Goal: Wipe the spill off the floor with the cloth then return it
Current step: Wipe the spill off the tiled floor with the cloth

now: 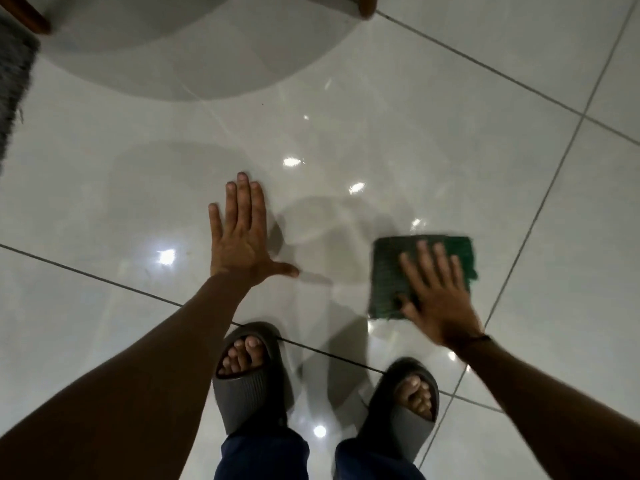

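Observation:
A dark green cloth (391,268) lies flat on the glossy white floor tiles (398,140), to the right of centre. My right hand (438,294) presses down on it with the fingers spread over its right half; hand and cloth are blurred. My left hand (240,233) rests flat on the bare tile to the left, fingers apart and holding nothing. Faint wet streaks (325,220) glisten on the tile between the two hands and beyond the cloth.
My two feet in dark grey slides (249,379) (405,407) stand just below the hands. A round table's shadow and a wooden leg (367,5) are at the top. Another wooden leg (26,13) and a grey rug (12,74) are at the top left.

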Tool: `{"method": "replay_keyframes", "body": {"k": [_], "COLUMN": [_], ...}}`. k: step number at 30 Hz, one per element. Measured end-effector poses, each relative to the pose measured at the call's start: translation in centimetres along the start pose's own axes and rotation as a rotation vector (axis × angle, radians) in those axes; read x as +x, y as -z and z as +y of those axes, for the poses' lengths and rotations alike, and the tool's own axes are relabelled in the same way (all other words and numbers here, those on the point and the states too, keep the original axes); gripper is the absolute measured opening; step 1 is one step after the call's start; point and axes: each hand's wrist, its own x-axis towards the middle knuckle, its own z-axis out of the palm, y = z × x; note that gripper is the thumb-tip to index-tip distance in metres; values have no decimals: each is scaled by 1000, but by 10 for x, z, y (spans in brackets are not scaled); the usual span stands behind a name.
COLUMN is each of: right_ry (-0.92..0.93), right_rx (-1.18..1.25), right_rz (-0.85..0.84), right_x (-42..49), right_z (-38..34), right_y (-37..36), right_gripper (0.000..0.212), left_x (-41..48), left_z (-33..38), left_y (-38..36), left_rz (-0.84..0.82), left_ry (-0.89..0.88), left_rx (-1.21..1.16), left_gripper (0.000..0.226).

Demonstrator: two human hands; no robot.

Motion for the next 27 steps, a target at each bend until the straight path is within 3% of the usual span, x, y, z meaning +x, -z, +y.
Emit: {"method": "replay_keyframes", "body": {"k": [3, 6, 8, 11, 13, 17, 20, 22, 27], "right_ry": [-366, -691, -609, -184, -23, -65, -418, -688, -935], "right_rx": [98, 240, 211, 130, 129, 228, 396, 529, 1036], "right_rz": [33, 146, 183, 195, 116, 11, 38, 31, -116], "right_x": [37, 134, 170, 140, 81, -18, -46, -34, 3], "right_z": [47, 28, -7, -74, -104, -106, -95, -99, -89], "right_y": [24, 68, 77, 55, 31, 5, 11, 23, 66], "right_gripper": [89, 89, 86, 78, 75, 78, 87, 87, 40], "left_x": [2, 2, 1, -5, -15, -56, -83, -83, -86], "left_z": [-1, 2, 7, 20, 35, 72, 101, 108, 128], "left_y": [-3, -3, 0, 8, 10, -13, -37, -44, -37], "left_rz": [26, 35, 22, -22, -34, 41, -44, -89, -164], "left_ry": [19, 33, 57, 89, 94, 121, 217, 304, 455], "left_rx": [14, 33, 36, 66, 57, -61, -324, -493, -750], "left_gripper": [185, 187, 187, 181, 164, 90, 47, 38, 19]}}
